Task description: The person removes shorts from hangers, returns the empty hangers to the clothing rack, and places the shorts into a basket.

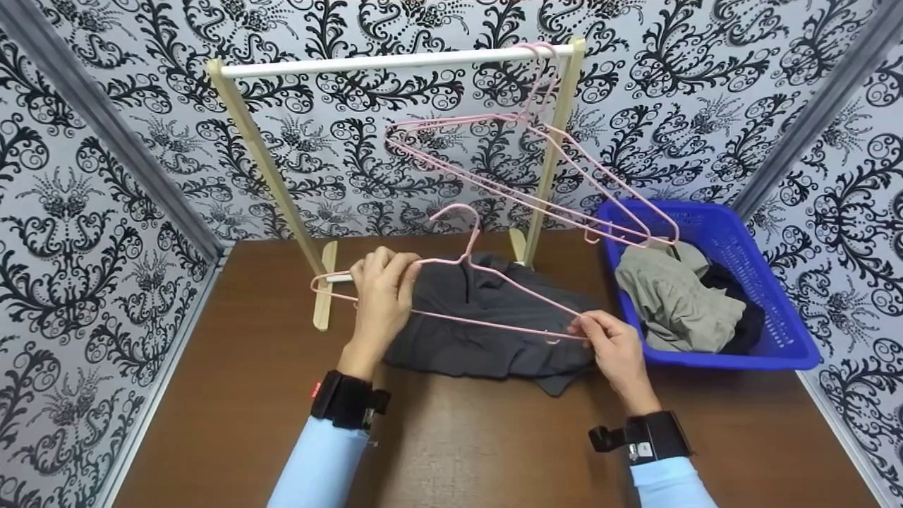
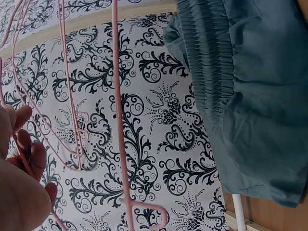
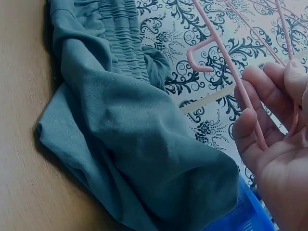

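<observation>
A pink hanger (image 1: 487,323) is held level above the table, its hook pointing up and away. My left hand (image 1: 381,286) grips its left shoulder, fingers curled over the wire. At the right corner, my right hand (image 1: 614,346) pinches the hanger; in the right wrist view its fingers (image 3: 248,122) curl round the wire beside a small side hook. Below the hanger lies a dark garment (image 1: 487,353), partly covered by it in the head view. The left wrist view shows a gathered elastic waistband (image 2: 209,62) on this garment.
A wooden rack with a white rod (image 1: 367,62) stands at the back. Pink hangers (image 1: 529,116) hang near the rod's right end, reaching over the blue basket (image 1: 741,361). In the basket lie a beige garment (image 1: 670,300) and dark cloth (image 1: 751,328). Patterned walls enclose the table (image 1: 233,423).
</observation>
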`<move>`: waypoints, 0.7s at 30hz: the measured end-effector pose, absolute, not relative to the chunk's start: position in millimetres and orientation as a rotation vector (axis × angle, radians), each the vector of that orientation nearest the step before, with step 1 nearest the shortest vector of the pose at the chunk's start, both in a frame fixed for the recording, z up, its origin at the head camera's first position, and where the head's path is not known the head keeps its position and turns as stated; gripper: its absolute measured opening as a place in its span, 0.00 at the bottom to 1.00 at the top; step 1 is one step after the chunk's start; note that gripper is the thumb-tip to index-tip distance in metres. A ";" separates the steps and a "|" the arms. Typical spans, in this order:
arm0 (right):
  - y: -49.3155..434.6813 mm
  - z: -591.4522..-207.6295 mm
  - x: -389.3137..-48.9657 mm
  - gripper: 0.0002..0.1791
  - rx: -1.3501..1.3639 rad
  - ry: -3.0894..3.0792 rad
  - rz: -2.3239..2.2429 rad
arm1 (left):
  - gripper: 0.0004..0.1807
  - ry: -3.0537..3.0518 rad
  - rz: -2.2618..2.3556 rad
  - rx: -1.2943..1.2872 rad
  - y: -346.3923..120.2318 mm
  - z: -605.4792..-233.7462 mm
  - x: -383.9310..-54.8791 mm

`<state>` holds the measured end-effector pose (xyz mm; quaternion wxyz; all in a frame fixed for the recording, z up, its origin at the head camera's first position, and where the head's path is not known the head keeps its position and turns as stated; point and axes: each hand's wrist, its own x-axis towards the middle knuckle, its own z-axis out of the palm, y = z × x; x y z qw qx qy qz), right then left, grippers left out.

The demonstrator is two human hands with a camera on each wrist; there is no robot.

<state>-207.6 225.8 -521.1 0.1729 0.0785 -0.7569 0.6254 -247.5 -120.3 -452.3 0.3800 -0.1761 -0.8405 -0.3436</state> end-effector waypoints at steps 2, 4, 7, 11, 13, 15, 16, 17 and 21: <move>226.0 -520.3 -207.6 0.09 0.204 -2.131 1.789 | 0.05 -2.150 -0.886 -0.456 -120.6 -453.8 -247.2; 226.4 -519.3 -207.4 0.10 0.187 -2.123 1.796 | 0.06 -2.152 -0.891 -0.460 -121.0 -455.5 -247.2; 226.6 -517.5 -206.9 0.10 0.160 -2.110 1.813 | 0.08 -2.155 -0.887 -0.467 -121.5 -457.7 -247.5; 227.0 -517.8 -207.4 0.10 0.137 -2.096 1.826 | 0.12 -2.165 -0.873 -0.480 -122.3 -459.3 -246.5; 227.4 -518.5 -208.1 0.10 0.135 -2.084 1.834 | 0.14 -2.171 -0.861 -0.486 -122.9 -460.2 -245.7; 227.6 -518.8 -208.9 0.10 0.139 -2.068 1.839 | 0.16 -2.168 -0.846 -0.493 -123.5 -461.5 -245.5; 227.8 -519.1 -209.5 0.10 0.141 -2.059 1.840 | 0.17 -2.167 -0.832 -0.497 -123.7 -462.0 -245.4; 228.0 -519.4 -210.1 0.11 0.137 -2.052 1.842 | 0.18 -2.165 -0.816 -0.499 -124.0 -462.6 -245.2; 228.2 -518.4 -212.2 0.11 0.109 -2.034 1.845 | 0.22 -2.155 -0.753 -0.508 -125.2 -464.6 -245.0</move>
